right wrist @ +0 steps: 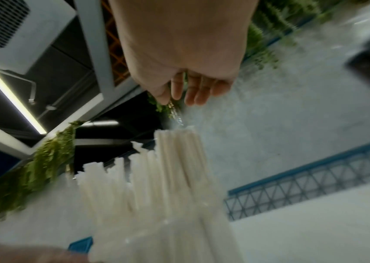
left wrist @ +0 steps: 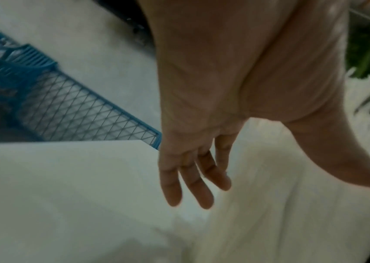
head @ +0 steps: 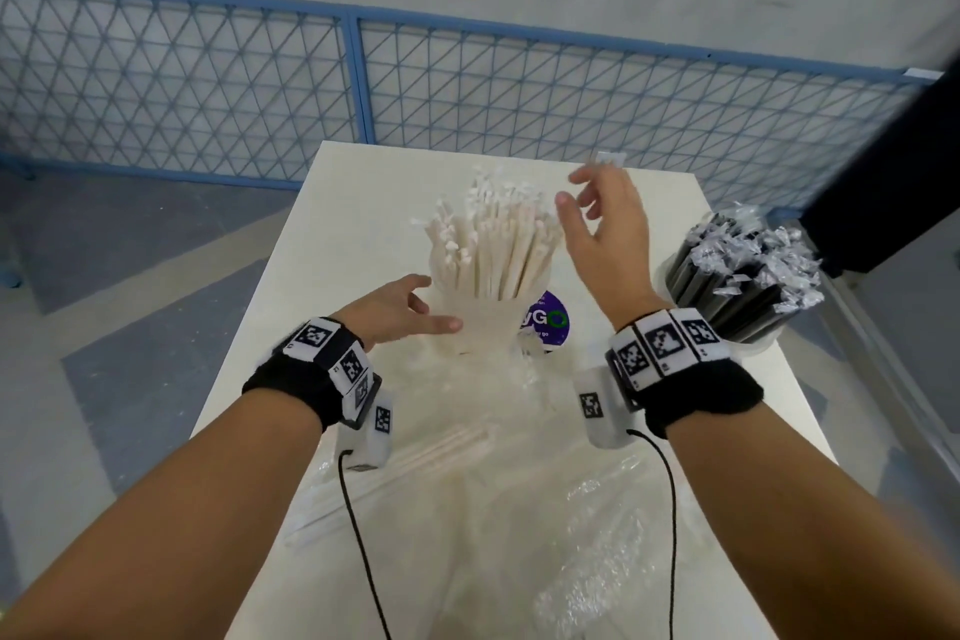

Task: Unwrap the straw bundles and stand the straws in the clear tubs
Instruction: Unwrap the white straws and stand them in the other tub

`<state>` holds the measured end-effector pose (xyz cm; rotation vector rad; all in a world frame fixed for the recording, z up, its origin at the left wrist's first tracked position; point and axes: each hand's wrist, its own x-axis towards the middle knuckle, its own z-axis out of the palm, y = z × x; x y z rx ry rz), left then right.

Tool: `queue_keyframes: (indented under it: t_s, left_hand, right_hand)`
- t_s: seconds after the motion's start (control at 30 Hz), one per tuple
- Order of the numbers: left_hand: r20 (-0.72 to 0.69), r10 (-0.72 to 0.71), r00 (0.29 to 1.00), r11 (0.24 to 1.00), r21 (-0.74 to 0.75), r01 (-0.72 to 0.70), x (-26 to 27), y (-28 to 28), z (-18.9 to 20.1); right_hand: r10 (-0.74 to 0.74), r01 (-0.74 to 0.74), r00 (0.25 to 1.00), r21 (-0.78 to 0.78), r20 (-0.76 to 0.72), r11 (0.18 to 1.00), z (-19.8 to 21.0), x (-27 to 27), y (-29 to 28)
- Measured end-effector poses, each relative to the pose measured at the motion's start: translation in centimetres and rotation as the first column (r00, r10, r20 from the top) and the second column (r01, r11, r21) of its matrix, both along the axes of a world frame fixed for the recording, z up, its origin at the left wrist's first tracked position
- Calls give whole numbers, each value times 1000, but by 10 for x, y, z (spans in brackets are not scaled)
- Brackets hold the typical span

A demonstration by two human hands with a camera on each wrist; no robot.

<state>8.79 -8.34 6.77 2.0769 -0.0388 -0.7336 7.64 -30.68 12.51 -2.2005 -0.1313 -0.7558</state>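
A clear tub (head: 483,333) stands mid-table, packed with upright white paper-wrapped straws (head: 491,244). My left hand (head: 415,309) is open, its straight fingers against the tub's left wall; in the left wrist view the left hand (left wrist: 197,195) hangs spread over the white table (left wrist: 66,195). My right hand (head: 592,208) is raised just right of the straw tops, fingers loose and apart. A small clear scrap (head: 605,159) shows just beyond its fingertips. In the right wrist view the right hand (right wrist: 186,92) hovers above the straws (right wrist: 156,178), with the thin clear scrap (right wrist: 176,113) below the fingers.
A second clear tub of black straws (head: 743,270) stands at the table's right edge. A purple round label (head: 548,320) lies behind the white tub. Crumpled clear wrap (head: 545,509) and a few loose white straws (head: 441,447) cover the near table. A blue mesh fence (head: 358,83) runs behind.
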Motion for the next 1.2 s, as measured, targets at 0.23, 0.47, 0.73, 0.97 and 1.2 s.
queue_keyframes:
  t_s: [0.23,0.47,0.73,0.97,1.2]
  left_hand:
    - [-120,-344,931,848,386,363,-26,-3,-37]
    - [45,-308,950,947,113,301,-36,-23,-34]
    - [251,-241,938,961,-73,266,-49,-47,-13]
    - [330,-278,902,947,-65,315,-54,-58,-13]
    - [344,-213,914,951,-141,274,-52,-66,-8]
  right_hand:
    - [-4,-140,633,-119,-775,983,-69,-19,-24]
    - [314,-428,414,122,-855,895,-85,-44,-1]
    - [77,-698,392,-241,-917,674,-76,-46,8]
    - [-62,-788,295,-279,-954,549,-73,-54,9]
    - [-132,-762,240,-271,-962,589,-63,-58,8]
